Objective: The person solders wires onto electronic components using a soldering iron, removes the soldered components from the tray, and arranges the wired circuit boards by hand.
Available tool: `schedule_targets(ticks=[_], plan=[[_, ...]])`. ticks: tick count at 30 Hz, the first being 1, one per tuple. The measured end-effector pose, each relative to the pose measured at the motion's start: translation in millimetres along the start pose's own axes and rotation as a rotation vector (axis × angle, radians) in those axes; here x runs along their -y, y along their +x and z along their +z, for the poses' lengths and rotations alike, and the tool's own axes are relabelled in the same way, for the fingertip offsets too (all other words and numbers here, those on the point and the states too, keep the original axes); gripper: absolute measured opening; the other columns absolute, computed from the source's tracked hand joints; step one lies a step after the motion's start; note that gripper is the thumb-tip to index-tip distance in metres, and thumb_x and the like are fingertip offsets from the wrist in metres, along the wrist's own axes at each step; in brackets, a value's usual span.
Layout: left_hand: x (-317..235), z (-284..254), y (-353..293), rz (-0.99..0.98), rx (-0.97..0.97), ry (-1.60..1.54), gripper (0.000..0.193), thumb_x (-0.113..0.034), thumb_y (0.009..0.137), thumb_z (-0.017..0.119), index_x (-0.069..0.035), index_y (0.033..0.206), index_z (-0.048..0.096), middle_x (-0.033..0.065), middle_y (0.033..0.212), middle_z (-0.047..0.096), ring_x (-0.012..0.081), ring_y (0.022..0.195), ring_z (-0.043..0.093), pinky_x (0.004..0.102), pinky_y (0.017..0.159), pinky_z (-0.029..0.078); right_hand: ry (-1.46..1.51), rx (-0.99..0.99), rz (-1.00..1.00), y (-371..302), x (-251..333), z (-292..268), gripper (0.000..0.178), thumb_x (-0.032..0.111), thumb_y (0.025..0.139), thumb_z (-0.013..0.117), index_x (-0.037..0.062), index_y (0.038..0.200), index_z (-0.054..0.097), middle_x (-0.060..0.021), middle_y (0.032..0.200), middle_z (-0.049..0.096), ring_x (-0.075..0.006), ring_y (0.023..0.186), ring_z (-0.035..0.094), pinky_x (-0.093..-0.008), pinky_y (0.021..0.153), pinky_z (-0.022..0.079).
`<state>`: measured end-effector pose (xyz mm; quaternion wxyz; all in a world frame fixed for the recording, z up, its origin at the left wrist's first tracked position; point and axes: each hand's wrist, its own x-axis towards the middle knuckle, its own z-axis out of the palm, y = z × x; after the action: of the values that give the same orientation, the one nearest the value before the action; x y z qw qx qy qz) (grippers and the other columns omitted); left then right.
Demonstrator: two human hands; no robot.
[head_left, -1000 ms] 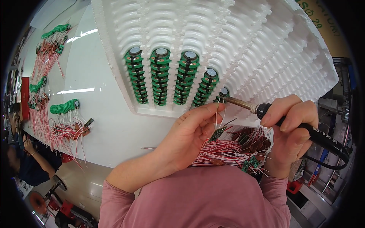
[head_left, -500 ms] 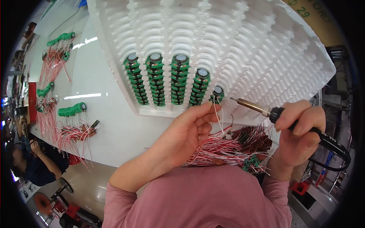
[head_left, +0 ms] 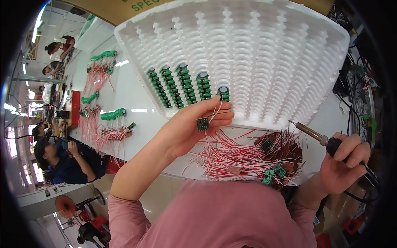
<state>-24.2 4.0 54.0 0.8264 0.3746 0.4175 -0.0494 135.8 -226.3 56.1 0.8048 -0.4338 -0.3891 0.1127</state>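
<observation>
My left hand [head_left: 196, 120] is at the front edge of the white foam tray [head_left: 248, 62], thumb and fingers closed around thin white wires [head_left: 217, 109]. These run up to a green ring-shaped part [head_left: 223, 91] with a grey round end, in the tray's shortest filled row. A small dark green circuit board [head_left: 202, 124] hangs before my palm on the wires. My right hand [head_left: 347, 159] grips a soldering iron [head_left: 316, 135], its tip pointing up-left, apart from the tray. Below the tray lies a heap of red and white wires [head_left: 231, 159] with small boards [head_left: 273, 173].
Several filled rows of green parts [head_left: 182, 84] stand in the tray's left half. More green parts with wires [head_left: 113, 114] lie on the white table [head_left: 142, 124] at left. A co-worker [head_left: 70, 159] sits farther left, near a fan [head_left: 66, 206]. A cardboard box [head_left: 120, 8] is behind the tray.
The view has turned. My right hand has drawn the soldering iron away from the ring-shaped part, to the right. The small circuit board now shows in front of my left palm.
</observation>
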Motion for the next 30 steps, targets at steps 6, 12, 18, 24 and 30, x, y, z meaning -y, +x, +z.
schedule_targets(ticks=[6,12,18,24,30], plan=[[8.5,18.4,-5.8,0.015,-0.15,-0.001,0.026,-0.027,0.082,0.054,-0.006,0.097,0.058,0.0006,0.076,0.06,0.0084,0.072,0.056,0.0195,0.064,0.039,-0.059,-0.033,0.002,1.2,4.5,0.8,0.038,0.045,0.084,0.043,0.0093,0.073,0.036,-0.0071,0.064,0.047,-0.0094,0.05,0.041,-0.0213,0.05,0.032],[16.2,11.1,-8.8,0.31,-0.091,0.298,0.025,-0.025,0.083,0.053,-0.005,0.099,0.057,-0.0034,0.063,0.055,0.0072,0.065,0.054,0.0204,0.06,0.042,-0.041,-0.009,0.045,-1.3,9.7,-8.9,0.038,0.045,0.084,0.044,0.0086,0.073,0.037,-0.0081,0.064,0.047,-0.0102,0.051,0.042,-0.02,0.048,0.03],[28.0,3.0,-33.5,0.409,-0.014,0.452,0.023,-0.019,0.086,0.05,-0.002,0.099,0.058,-0.0018,0.07,0.056,0.0028,0.061,0.05,0.016,0.053,0.038,-0.071,-0.03,-0.002,-1.9,3.6,-10.6,0.037,0.043,0.086,0.041,0.0083,0.074,0.036,-0.0089,0.066,0.046,-0.0085,0.049,0.035,-0.0187,0.046,0.028],[53.5,-1.7,-51.4,0.56,-0.042,0.392,0.02,-0.016,0.085,0.052,-0.002,0.099,0.057,-0.0017,0.067,0.054,0.0016,0.056,0.047,0.0157,0.045,0.033,-0.072,-0.039,0.017,-5.4,1.1,-4.6,0.034,0.04,0.088,0.038,0.0075,0.076,0.034,-0.0099,0.071,0.045,-0.0076,0.05,0.033,-0.0186,0.045,0.029],[57.8,-0.7,-60.0,0.566,-0.052,0.369,0.021,-0.018,0.086,0.05,-0.003,0.099,0.057,-0.0013,0.064,0.054,0.0013,0.047,0.04,0.0174,0.04,0.031,-0.06,-0.016,0.022,-7.6,1.7,-3.9,0.034,0.038,0.088,0.038,0.0064,0.077,0.033,-0.0113,0.072,0.045,-0.0077,0.049,0.032,-0.0182,0.043,0.028]])
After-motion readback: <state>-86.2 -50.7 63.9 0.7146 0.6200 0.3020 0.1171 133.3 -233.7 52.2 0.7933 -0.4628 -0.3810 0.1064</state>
